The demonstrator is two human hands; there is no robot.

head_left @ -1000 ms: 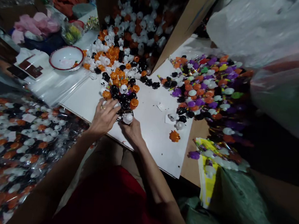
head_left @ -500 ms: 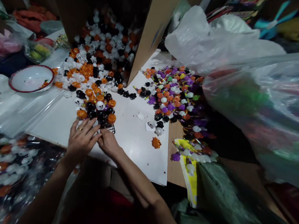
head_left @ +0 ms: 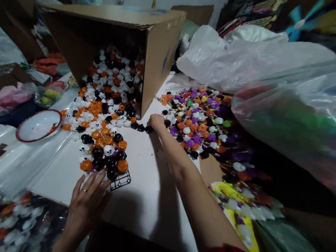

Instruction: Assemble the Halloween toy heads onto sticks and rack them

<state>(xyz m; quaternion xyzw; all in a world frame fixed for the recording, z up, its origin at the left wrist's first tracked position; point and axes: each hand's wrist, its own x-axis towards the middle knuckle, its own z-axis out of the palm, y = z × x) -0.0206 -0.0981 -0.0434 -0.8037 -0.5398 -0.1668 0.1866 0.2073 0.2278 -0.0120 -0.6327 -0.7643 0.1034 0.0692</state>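
Touching toy heads [head_left: 108,150] | left hand [head_left: 86,198], loosely spread | right hand [head_left: 157,121], curled

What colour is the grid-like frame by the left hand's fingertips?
Black; the grid-like frame shows best in the head view.

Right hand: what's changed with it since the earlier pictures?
The right hand has moved forward from beside the left hand to the left edge of the mixed pile; what it holds is hidden. The left hand stays by the black grid at the near end of the figure cluster; the cardboard box stays put.
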